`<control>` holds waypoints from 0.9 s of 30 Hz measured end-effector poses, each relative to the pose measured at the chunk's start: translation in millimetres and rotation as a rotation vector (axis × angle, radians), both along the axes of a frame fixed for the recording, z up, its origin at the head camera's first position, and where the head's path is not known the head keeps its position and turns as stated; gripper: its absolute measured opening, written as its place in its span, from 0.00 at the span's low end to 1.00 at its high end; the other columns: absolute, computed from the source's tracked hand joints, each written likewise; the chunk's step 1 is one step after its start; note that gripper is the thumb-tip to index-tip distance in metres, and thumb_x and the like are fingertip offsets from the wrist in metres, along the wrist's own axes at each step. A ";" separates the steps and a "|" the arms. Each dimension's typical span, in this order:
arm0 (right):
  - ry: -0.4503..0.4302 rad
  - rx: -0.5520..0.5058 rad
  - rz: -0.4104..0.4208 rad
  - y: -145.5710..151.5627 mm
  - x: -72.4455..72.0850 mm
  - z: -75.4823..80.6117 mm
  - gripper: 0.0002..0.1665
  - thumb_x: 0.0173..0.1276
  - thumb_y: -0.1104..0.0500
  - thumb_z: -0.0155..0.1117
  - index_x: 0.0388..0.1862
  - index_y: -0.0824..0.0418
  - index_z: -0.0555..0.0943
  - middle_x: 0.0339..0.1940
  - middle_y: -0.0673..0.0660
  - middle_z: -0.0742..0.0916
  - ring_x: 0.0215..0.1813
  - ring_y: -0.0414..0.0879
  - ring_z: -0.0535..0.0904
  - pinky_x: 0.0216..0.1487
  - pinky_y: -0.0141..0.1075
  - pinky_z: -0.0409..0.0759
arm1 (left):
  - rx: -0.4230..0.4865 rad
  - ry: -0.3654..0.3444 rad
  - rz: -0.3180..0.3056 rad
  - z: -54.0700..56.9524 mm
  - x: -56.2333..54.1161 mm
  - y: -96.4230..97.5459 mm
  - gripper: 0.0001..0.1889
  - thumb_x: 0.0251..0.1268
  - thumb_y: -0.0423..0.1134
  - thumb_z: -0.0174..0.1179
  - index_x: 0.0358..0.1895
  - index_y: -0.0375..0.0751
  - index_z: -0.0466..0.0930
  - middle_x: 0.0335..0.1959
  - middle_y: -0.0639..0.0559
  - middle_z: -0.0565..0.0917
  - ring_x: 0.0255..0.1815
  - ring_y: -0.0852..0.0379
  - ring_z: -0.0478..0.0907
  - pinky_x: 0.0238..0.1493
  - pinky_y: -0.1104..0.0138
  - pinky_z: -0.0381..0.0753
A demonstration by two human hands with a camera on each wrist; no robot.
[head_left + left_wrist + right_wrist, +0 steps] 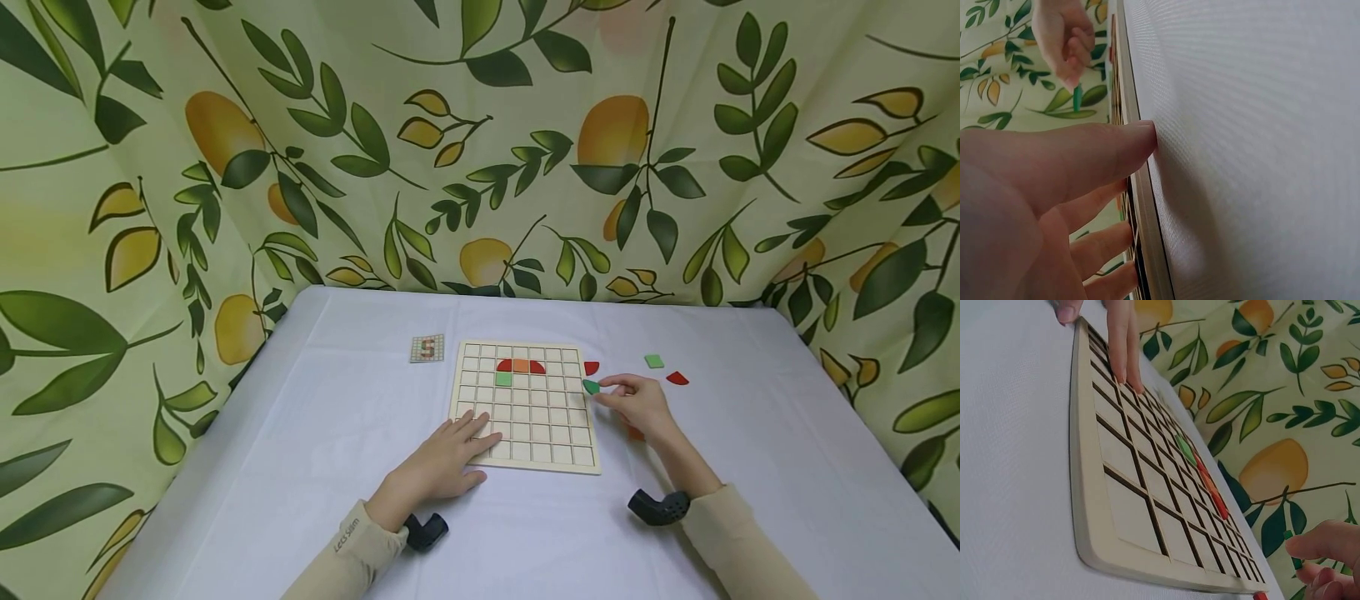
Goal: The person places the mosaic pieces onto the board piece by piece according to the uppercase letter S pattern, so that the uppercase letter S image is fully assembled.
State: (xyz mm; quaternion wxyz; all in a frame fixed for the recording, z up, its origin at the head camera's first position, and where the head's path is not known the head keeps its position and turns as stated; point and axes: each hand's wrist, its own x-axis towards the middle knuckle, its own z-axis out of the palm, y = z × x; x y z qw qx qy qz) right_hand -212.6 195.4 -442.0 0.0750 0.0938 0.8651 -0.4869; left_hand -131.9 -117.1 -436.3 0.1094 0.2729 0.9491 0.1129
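My right hand (639,406) pinches a dark green tile (591,387) with a curved edge between thumb and fingertips, just off the right edge of a wooden grid board (531,433). In the right wrist view the green tile (1289,536) is held up on edge. Straight, spread fingers of my left hand (447,458) rest on the board's near left corner, the thumb at its front edge. In the board's upper part sit an orange square (521,365) between two red quarter-round tiles (504,365), and a light green square (503,379) below the left one.
A small pattern card (427,348) lies left of the board. Loose to the right are a red tile (592,367), a light green square (654,361), another red tile (677,378) and an orange piece (636,433), partly hidden under my right hand. A patterned curtain (480,167) stands behind the table.
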 end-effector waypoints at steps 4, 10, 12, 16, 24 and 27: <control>0.010 -0.003 0.012 -6.1 -1.1 0.5 0.24 0.59 0.56 0.71 0.53 0.66 0.80 0.18 0.46 0.72 0.17 0.40 0.64 0.16 0.30 0.60 | 0.003 -0.006 0.001 -0.6 0.2 -0.1 0.29 0.68 0.47 0.57 0.72 0.53 0.64 0.78 0.47 0.58 0.80 0.45 0.53 0.79 0.49 0.57; 0.030 -0.014 0.041 -14.3 -0.9 1.9 0.24 0.59 0.58 0.71 0.53 0.67 0.80 0.17 0.45 0.71 0.18 0.39 0.64 0.18 0.30 0.60 | 0.000 -0.010 0.005 -0.1 0.7 0.6 0.29 0.68 0.47 0.57 0.72 0.53 0.65 0.78 0.47 0.59 0.80 0.45 0.53 0.79 0.49 0.58; 0.039 -0.027 0.052 -16.8 -0.7 2.0 0.24 0.59 0.59 0.71 0.52 0.68 0.80 0.16 0.45 0.71 0.19 0.39 0.64 0.20 0.30 0.61 | 0.000 -0.011 0.008 0.0 0.4 0.8 0.29 0.68 0.48 0.56 0.72 0.53 0.64 0.78 0.47 0.58 0.80 0.45 0.53 0.79 0.49 0.57; 0.048 -0.038 0.073 -21.3 -0.7 1.1 0.23 0.59 0.59 0.71 0.51 0.69 0.80 0.15 0.45 0.71 0.18 0.38 0.64 0.20 0.29 0.62 | -0.004 -0.005 0.008 0.2 0.3 1.0 0.29 0.68 0.48 0.56 0.72 0.53 0.65 0.78 0.47 0.59 0.80 0.45 0.53 0.79 0.49 0.58; 0.061 -0.053 0.086 -30.8 -2.0 -0.5 0.22 0.58 0.60 0.71 0.50 0.69 0.81 0.16 0.45 0.71 0.18 0.38 0.64 0.19 0.29 0.62 | -0.003 -0.004 0.005 1.1 0.9 0.4 0.29 0.67 0.47 0.57 0.71 0.53 0.65 0.78 0.47 0.59 0.80 0.45 0.53 0.78 0.49 0.58; 0.067 -0.055 0.090 -34.4 -2.1 -1.4 0.22 0.58 0.60 0.71 0.49 0.69 0.81 0.16 0.46 0.71 0.18 0.38 0.64 0.19 0.29 0.62 | -0.004 -0.005 0.004 1.7 1.3 0.4 0.29 0.67 0.47 0.57 0.71 0.53 0.65 0.78 0.47 0.59 0.80 0.45 0.53 0.78 0.49 0.58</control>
